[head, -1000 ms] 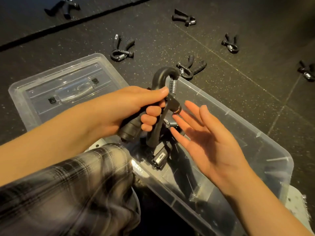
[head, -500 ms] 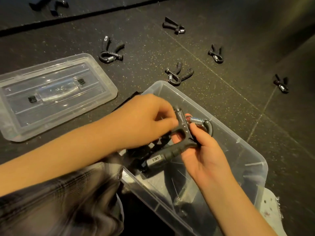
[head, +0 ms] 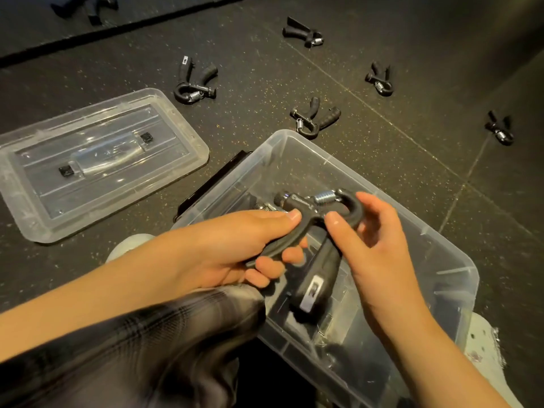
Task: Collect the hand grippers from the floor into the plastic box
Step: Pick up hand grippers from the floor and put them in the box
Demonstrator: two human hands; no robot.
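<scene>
Both hands hold 1 hand gripper point(head: 316, 278) over the plastic box point(head: 435, 248). The left hand point(head: 235, 248) curls its fingers round 1 handle. The right hand point(head: 374, 248) pinches the curved spring end between thumb and fingers. The other handle hangs down between them. Loose grippers point(head: 315, 119) lie on the floor point(head: 412, 83) beyond, and the lid point(head: 97, 160) lies far left.

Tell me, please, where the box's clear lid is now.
In the head view, the lid lies flat on the floor at the left, apart from the plastic box, with a hand gripper beyond its far corner.
</scene>
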